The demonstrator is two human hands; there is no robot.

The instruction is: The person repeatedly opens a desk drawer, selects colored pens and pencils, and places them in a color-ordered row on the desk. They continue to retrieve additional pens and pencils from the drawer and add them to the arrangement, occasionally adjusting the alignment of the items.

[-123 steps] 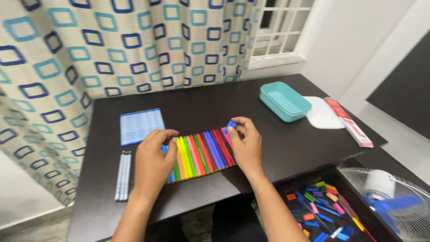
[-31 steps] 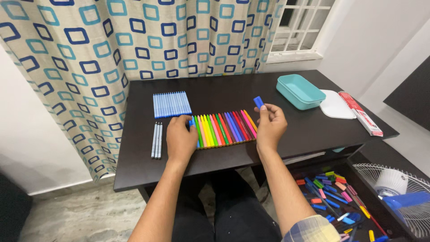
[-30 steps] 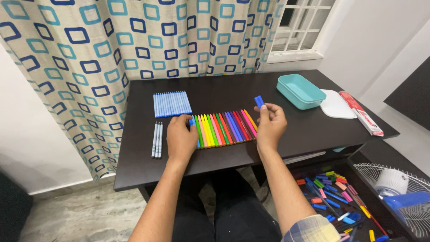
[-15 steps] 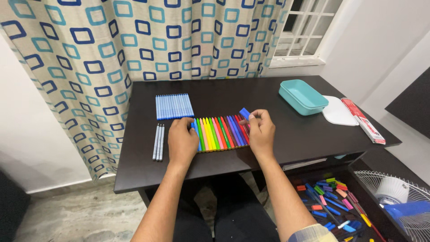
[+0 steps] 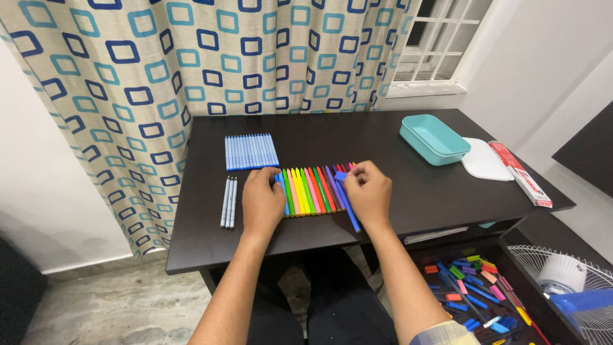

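Up and right of the grip sit a teal box (image 5: 434, 138), a white lid (image 5: 483, 167) and a red-and-white packet (image 5: 520, 174). A patterned curtain (image 5: 211, 57) hangs beyond. Loose coloured pens (image 5: 476, 291) lie below right.

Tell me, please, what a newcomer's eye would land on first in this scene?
Probably the bright row of coloured pens at the middle of the dark table, with the left hand and right hand at its ends. Behind it, the pale blue pens lie before the patterned curtain.

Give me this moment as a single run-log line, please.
left hand: resting on coloured pen row | right hand: holding blue pen | table: dark
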